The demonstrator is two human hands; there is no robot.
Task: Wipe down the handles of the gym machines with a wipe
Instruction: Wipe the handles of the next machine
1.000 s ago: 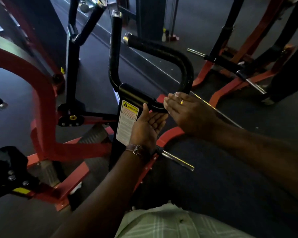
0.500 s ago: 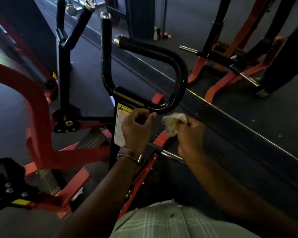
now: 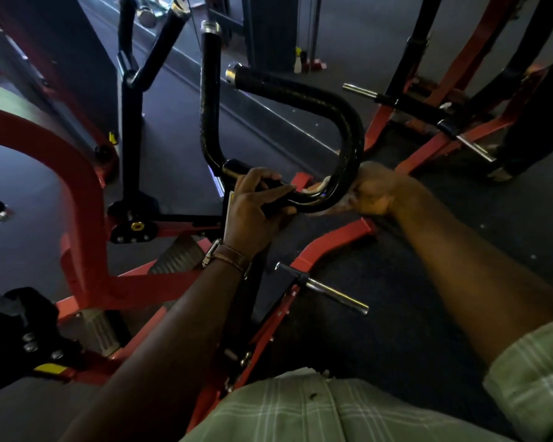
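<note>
At the left of the frame a red machine frame [image 3: 87, 199] arches over the dark floor, with a second pair of black grips [image 3: 131, 74] rising in the upper left. In the centre the left hand [image 3: 256, 208], a brown-strapped watch [image 3: 225, 255] on its wrist, curls its fingers around the base of the black curved handle [image 3: 348, 129]. Just to the right, the right hand [image 3: 374, 189] wraps around the handle's lower bend, pressing a pale wipe [image 3: 321, 185] against the bar, of which only a small edge shows between fingers and handle.
</note>
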